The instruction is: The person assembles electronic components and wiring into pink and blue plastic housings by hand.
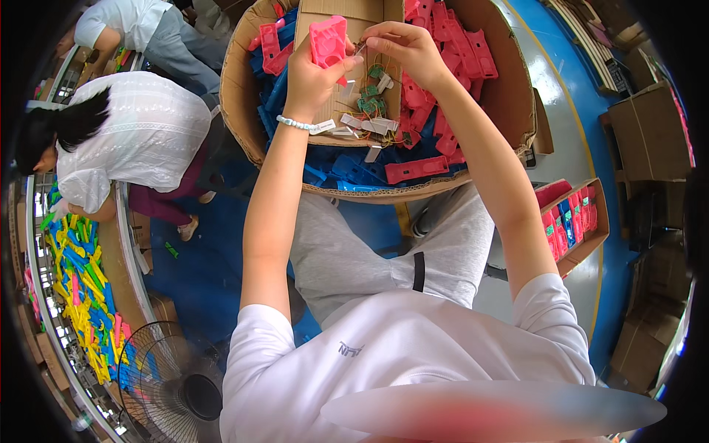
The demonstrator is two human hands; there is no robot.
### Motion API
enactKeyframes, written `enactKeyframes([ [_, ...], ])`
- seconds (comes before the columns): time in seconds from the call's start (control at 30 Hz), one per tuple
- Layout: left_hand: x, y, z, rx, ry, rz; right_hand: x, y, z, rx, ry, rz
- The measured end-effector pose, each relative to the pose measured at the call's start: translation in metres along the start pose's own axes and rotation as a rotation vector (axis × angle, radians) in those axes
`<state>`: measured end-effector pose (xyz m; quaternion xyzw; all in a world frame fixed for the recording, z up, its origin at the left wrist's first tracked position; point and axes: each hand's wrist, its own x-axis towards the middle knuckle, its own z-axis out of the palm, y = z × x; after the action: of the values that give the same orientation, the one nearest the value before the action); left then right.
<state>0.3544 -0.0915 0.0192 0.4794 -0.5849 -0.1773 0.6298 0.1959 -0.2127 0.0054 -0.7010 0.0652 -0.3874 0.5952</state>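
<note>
Position: pink casing (329, 38) raised above the cardboard tray (332, 107), which sits in a large round carton (509, 96). Casing stands roughly upright, its recessed side in view.

Left hand (310, 81): gripping the casing, fingers wrapped behind, thumb across near its lower edge. Right hand (410, 50): just beside the casing, thumb and forefinger drawn together in a pinch by some thin wire (360, 49). Too fine to tell whether the wire is truly caught between the fingertips.

Tray contents: green circuit boards (371, 100) and white pieces (378, 124), loose wires tangled among them. Pink casings (473, 55) heaped to the right in the carton; blue casings (354, 168) below the tray.

Step in hand, as judged: fine fingertip work on wire at the casing. Technique notes: left hand does best as a steady clamp, casing tipped so the recess faces the eyes, thumb clear of the working side. Right fingertips should take the wire close to its end, guiding rather than pulling; a tug could strain a joint. Free any strand from the tangle first, lest a neighbouring board come along. Working over the tray seems sensible: a dropped piece would probably land there.
</note>
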Motion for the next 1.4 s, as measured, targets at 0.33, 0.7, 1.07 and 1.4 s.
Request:
enactKeyframes([
  [0.33,-0.003,0.002,-0.003,0.043,0.023,-0.012,0.0,0.005,0.002,0.072,0.018,0.049],
  [0.7,-0.008,0.003,0.0,0.054,0.054,0.027,-0.001,0.004,0.0,0.156,-0.008,0.117],
  [1.07,-0.006,0.005,-0.002,-0.031,0.041,-0.011,0.001,0.007,0.003,0.285,-0.011,0.12],
  [1.4,-0.005,0.001,-0.002,-0.165,0.064,-0.05,0.002,0.008,0.009,0.364,0.034,0.081],
])
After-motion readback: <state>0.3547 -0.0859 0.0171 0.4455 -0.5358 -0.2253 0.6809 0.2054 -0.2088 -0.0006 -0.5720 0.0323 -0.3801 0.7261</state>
